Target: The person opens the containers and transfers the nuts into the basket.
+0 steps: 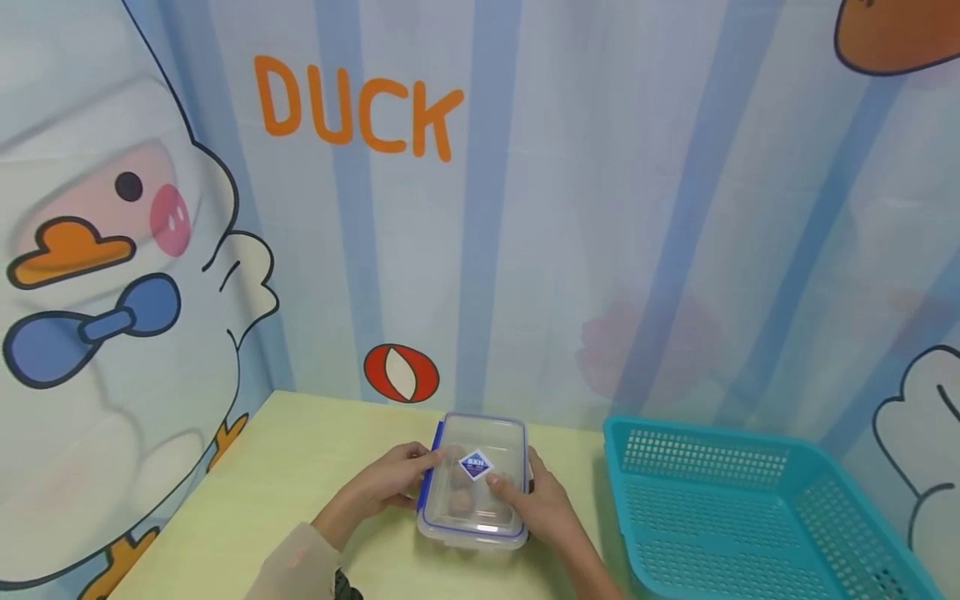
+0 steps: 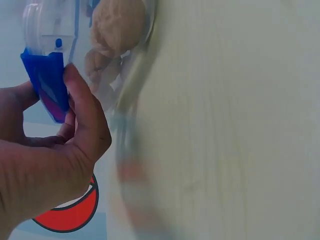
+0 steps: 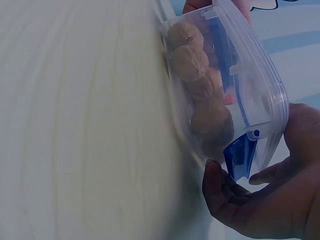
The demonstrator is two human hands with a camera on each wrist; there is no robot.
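A clear plastic food container with a blue-edged lid lies on the table, its lid on. Several walnuts show through its wall. My left hand grips its left side, the thumb on the lid's edge. In the left wrist view its fingers pinch a blue clasp that hangs along the side. My right hand holds the opposite side with the thumb on the lid beside a blue label. The right wrist view has its fingertips curled close under another blue clasp, which stands out from the wall.
A turquoise plastic basket with perforated walls stands on the right of the pale yellow table. Behind the table hangs a blue-striped curtain with duck prints.
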